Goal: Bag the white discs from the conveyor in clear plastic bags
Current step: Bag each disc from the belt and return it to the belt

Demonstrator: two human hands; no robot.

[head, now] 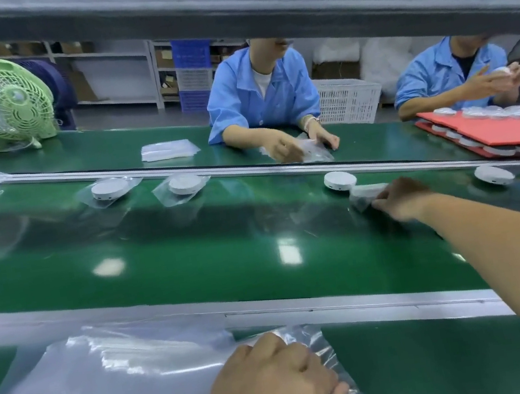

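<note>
My right hand reaches far across the green conveyor belt and grips a white disc in a clear bag, tilted on the belt. A bare white disc lies just behind it, and another sits further right. Two bagged discs lie on the belt to the left. My left hand is closed on a clear plastic bag at the edge of a bag stack on the near shelf.
Two people in blue coats work on the far side; one handles a bag. Red trays with bagged discs stand at the far right. A green fan, a stack of bags and a white crate are beyond the belt. A grey beam crosses overhead.
</note>
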